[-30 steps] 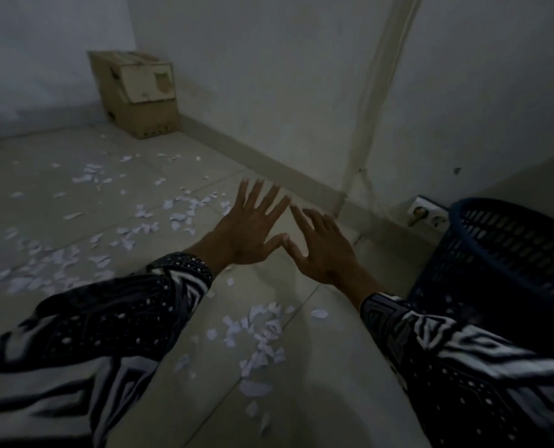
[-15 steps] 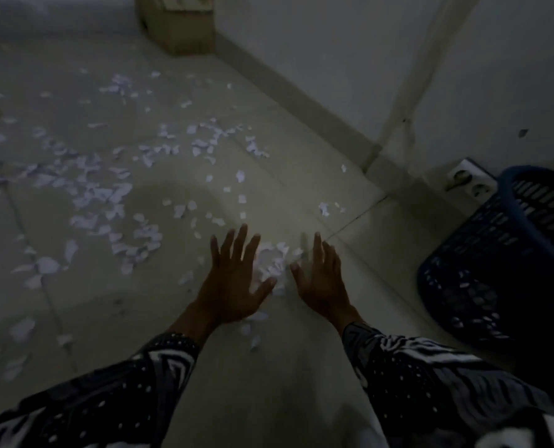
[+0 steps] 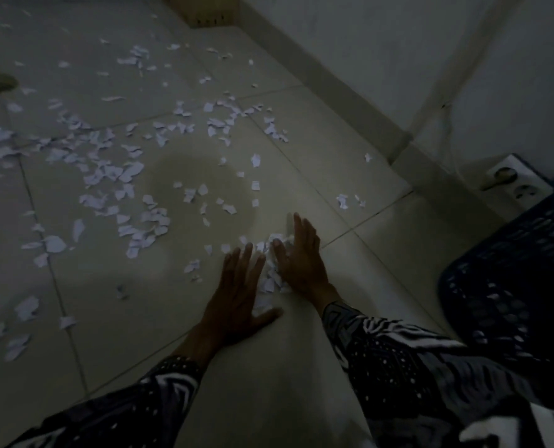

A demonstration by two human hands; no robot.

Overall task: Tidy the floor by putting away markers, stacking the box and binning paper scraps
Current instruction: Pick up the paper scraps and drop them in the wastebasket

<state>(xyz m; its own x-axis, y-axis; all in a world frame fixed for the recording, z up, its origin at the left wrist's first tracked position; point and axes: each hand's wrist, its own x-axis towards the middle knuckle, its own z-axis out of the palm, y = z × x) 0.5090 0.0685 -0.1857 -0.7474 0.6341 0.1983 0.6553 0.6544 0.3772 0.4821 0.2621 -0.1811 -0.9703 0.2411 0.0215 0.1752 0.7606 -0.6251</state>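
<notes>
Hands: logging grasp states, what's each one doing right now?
Left hand: open, flat beside the paper scraps.
Right hand: open, fingers straight against the scraps.

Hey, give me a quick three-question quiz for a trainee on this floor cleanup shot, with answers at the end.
1. True or false: both hands lie open on the floor.
2. What sits between the left hand and the right hand?
A. a marker
B. a small heap of paper scraps
C. a cup
3. On which side of the person does the dark blue basket stand?

Key
1. True; fingers straight, palms down.
2. B
3. The right, near the wall socket.
</notes>
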